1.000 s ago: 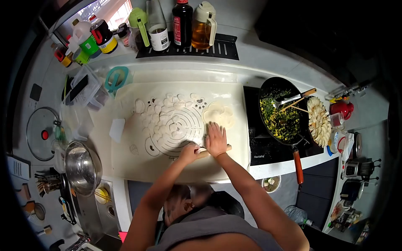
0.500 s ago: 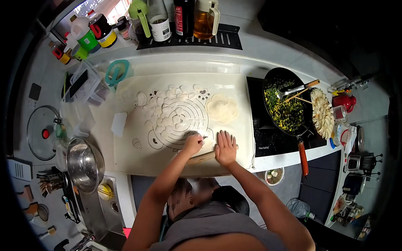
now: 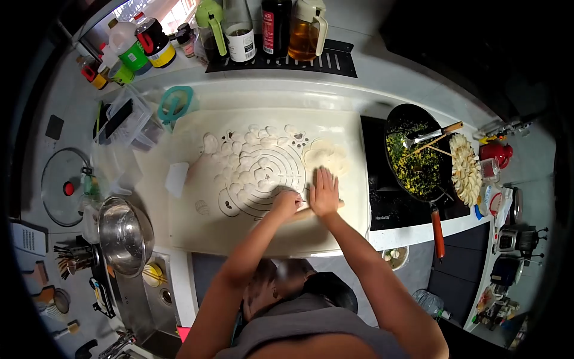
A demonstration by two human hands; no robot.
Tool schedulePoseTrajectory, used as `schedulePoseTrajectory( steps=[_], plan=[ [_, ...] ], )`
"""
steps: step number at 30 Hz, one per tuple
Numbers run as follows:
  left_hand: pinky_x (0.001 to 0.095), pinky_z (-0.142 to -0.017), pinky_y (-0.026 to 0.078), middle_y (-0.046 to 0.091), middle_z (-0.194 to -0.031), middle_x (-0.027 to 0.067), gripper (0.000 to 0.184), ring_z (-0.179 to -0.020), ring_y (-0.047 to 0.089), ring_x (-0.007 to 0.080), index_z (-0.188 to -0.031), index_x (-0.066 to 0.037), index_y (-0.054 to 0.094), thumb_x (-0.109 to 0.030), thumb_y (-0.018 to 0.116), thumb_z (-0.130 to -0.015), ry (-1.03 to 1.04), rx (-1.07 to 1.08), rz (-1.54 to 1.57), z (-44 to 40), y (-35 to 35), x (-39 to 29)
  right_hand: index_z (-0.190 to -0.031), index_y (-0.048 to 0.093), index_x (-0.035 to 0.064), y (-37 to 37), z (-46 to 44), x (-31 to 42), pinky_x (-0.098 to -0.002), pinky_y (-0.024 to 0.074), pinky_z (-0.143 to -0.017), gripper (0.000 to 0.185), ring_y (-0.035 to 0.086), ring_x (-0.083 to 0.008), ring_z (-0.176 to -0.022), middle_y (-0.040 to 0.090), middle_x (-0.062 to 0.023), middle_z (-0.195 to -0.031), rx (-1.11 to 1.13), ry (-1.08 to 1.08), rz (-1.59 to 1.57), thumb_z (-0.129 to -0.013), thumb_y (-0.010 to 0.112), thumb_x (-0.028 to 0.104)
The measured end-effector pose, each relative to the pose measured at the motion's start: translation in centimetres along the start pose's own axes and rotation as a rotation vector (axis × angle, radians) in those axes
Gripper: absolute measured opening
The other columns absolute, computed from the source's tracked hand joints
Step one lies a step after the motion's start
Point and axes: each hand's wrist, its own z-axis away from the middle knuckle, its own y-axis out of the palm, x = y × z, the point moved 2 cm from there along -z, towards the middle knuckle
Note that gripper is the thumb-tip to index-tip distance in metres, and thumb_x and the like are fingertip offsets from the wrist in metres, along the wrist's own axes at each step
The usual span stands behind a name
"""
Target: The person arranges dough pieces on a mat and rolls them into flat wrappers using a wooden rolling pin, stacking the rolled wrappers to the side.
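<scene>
My left hand (image 3: pixel 287 202) is closed in a pinch at the edge of a small dough wrapper, mostly hidden by the fingers. My right hand (image 3: pixel 324 192) lies flat, fingers stretched forward, with its palm on a wooden rolling pin (image 3: pixel 304 213). The pin's left part passes close below my left hand. Just beyond my right fingertips is a pile of thin round dough wrappers (image 3: pixel 326 154). Many small floured dough pieces (image 3: pixel 245 173) are spread over the white mat (image 3: pixel 197 230), which has a printed ring pattern.
Right of the mat, a pan (image 3: pixel 436 210) of chopped green and yellow filling sits on the black cooktop (image 3: pixel 382 206), its handle toward me. Beyond it is a tray of shaped dumplings (image 3: pixel 465 167). A white scraper (image 3: pixel 176 179) and a steel bowl (image 3: pixel 125 236) are on the left; bottles (image 3: pixel 242 45) stand behind.
My right hand and the rolling pin have moved forward, closer to my left hand and over the spot where the wrapper showed. The whole view has shifted slightly.
</scene>
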Motion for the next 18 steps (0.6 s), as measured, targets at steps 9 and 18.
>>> schedulePoseTrajectory(
  steps=[9, 18],
  plan=[
    [0.0413, -0.071, 0.049, 0.065, -0.082, 0.0146, 0.014, -0.081, 0.062, 0.0335, -0.090, -0.005, 0.064, -0.012, 0.064, -0.078, -0.056, -0.137, 0.190, 3.4, -0.4, 0.7, -0.140, 0.033, 0.0004, -1.4, 2.3, 0.1, -0.0554, 0.0179, -0.110, 0.061, 0.029, -0.0311, -0.136, 0.034, -0.0142, -0.146, 0.095, -0.137, 0.082, -0.084, 0.046, 0.022],
    [0.0439, -0.074, 0.049, 0.066, -0.084, 0.0155, 0.015, -0.081, 0.063, 0.0333, -0.084, -0.005, 0.068, -0.019, 0.067, -0.077, -0.115, -0.030, 0.050, -0.3, -1.2, 0.1, -0.137, 0.035, -0.0008, 1.1, -4.9, 0.6, -0.0487, 0.0209, -0.112, 0.053, 0.033, -0.0305, -0.134, 0.037, -0.0171, -0.143, -0.078, -0.013, 0.069, -0.091, 0.043, 0.023]
  ],
)
